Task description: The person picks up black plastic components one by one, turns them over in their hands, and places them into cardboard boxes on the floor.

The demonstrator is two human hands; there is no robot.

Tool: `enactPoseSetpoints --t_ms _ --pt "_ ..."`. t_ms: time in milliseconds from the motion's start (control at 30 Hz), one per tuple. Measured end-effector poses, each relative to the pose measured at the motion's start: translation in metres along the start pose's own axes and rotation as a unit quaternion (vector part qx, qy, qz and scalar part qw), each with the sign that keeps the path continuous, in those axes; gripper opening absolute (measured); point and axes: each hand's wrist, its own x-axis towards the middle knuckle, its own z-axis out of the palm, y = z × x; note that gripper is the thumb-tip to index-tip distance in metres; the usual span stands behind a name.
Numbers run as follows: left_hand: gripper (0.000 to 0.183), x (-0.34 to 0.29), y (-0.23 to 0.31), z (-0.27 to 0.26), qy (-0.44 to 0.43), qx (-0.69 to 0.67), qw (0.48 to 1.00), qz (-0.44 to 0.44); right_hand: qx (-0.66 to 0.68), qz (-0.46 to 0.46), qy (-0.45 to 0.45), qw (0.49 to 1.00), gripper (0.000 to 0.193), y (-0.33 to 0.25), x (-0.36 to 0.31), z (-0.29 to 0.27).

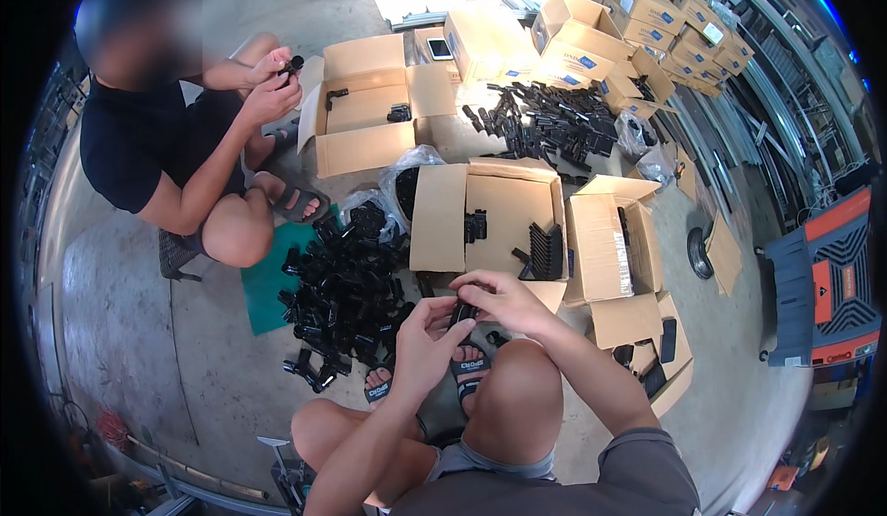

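Observation:
Between my knees and an open cardboard box, my left hand (426, 335) and my right hand (505, 300) are closed together on a small black plastic part (463, 312). Fingers cover much of the part, so its exact kind does not show. The cardboard box (441, 220) just beyond holds a small cluster of black parts (475, 226) and a row of black parts (543, 250) stacked along its right side. A large heap of black plastic fittings (342, 285) lies to the left of my hands, partly over a green sheet (263, 280).
A co-worker (157, 137) sits at the left, holding a black part (292, 65) over another open box (365, 151). More black parts (554, 119) are piled at the far middle. Open cartons (601, 248) stand on the right, near a grey-and-orange machine (822, 280).

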Motion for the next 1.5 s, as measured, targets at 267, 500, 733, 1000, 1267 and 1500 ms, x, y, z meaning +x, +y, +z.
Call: enactPoseSetpoints --t_ms 267,500,733,1000,1267,1500 --pt "0.052 -0.014 0.020 -0.016 0.083 0.366 0.921 0.103 -0.209 0.172 0.135 0.953 0.046 0.165 -0.020 -0.078" --pt "0.050 -0.016 0.038 -0.029 0.038 0.290 0.955 0.047 -0.399 0.123 0.200 0.887 0.042 0.238 -0.025 -0.078" --pt "0.048 -0.014 0.043 -0.029 0.018 0.256 0.965 0.043 -0.309 0.090 0.369 0.872 0.055 0.177 0.162 -0.103" --pt "0.043 -0.017 0.045 -0.041 0.037 0.334 0.938 0.089 -0.310 0.202 0.315 0.874 0.032 0.199 0.251 -0.108" --pt "0.040 0.007 0.050 -0.045 -0.093 0.272 0.958 0.020 -0.068 0.143 0.297 0.942 0.017 0.198 0.222 -0.128" --pt "0.038 0.005 0.053 -0.052 -0.075 0.350 0.930 0.076 -0.255 0.185 0.370 0.874 0.042 0.201 0.238 -0.113"
